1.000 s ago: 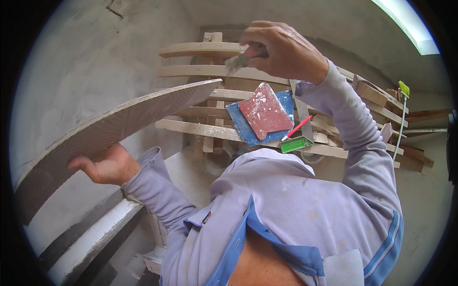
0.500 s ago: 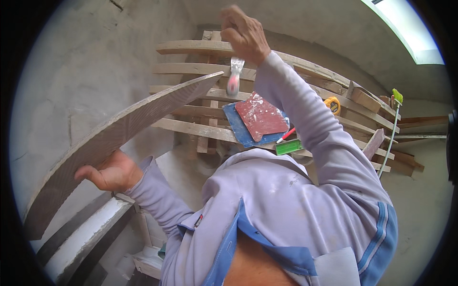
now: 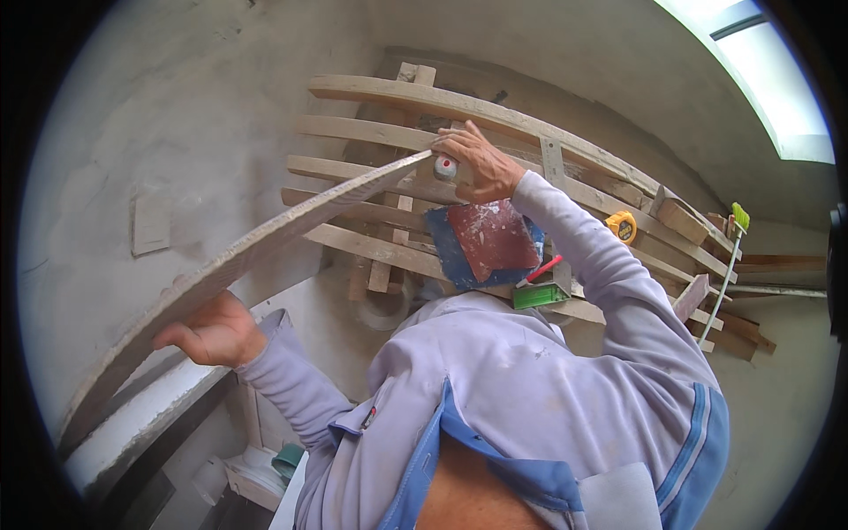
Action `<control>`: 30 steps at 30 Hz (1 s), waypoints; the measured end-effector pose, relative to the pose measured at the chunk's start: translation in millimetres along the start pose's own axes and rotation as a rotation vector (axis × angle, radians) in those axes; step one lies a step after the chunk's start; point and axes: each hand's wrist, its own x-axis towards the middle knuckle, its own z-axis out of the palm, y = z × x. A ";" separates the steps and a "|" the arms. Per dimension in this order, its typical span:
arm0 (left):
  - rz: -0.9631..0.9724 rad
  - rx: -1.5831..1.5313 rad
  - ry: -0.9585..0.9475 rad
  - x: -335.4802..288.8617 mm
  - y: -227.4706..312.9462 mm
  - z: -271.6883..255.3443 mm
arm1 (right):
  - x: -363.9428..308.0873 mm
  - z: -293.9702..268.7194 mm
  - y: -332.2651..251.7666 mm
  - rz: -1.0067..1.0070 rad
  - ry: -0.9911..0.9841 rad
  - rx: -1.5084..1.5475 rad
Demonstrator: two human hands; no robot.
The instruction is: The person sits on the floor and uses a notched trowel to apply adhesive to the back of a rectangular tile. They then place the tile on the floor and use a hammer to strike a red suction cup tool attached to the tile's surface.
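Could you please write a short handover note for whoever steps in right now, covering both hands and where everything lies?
Left hand: gripping the long edge of the large grey slab from below, holding it tilted.
Right hand: at the slab's far tip, holding a small white-and-red tool against it.
On the wooden slats: red-smeared blue board, red pencil, green block, yellow tape measure.
Done: slab lifted and supported.
Left: slab not yet set down; it needs both hands.

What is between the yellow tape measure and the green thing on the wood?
In the head view, the person's right sleeve crosses between the tape measure and the green tool. A red pencil lies just above the green tool.
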 end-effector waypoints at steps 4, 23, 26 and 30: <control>-0.017 0.047 -0.075 -0.5 4.8 -4.4 | 16.7 -29.9 -17.0 -0.024 0.341 0.236; 0.769 0.964 -0.095 -11.4 3.0 -32.7 | 117.3 -96.8 -166.9 -0.173 0.609 1.020; 0.004 0.093 0.011 -19.6 6.0 -28.2 | 117.0 -112.8 -170.8 -0.058 0.535 1.411; 0.543 0.940 -0.179 -17.4 12.2 -42.7 | 119.8 -133.2 -184.2 -0.384 0.430 1.427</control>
